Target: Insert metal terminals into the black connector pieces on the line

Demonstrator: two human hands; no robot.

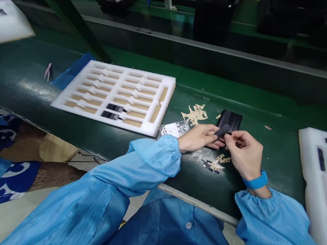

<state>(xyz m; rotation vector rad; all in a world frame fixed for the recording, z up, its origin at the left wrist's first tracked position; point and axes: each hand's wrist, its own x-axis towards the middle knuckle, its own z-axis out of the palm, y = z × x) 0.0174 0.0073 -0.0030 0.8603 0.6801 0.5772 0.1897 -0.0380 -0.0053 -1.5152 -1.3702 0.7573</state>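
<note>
Between the fingers of my left hand (199,137) is a small flat black part (222,131). My right hand (243,149), with a blue band at the wrist, pinches at the right end of the same part. Just behind them lies a black slotted plate (230,120), partly covered by my fingers. Left of it is a heap of thin beige strips (195,114). A clear plastic bag with a white label (174,129) lies beside my left wrist. More beige and black strips (213,166) are scattered on the green bench in front of my hands.
A white foam tray (170,96) with slots, two holding black parts, stands left on the bench (262,182). Another foam tray (306,144) is at the right edge. Pink-handled tweezers (48,72) lie far left. A person's arm (57,174) shows at left; black bins (217,12) stand behind.
</note>
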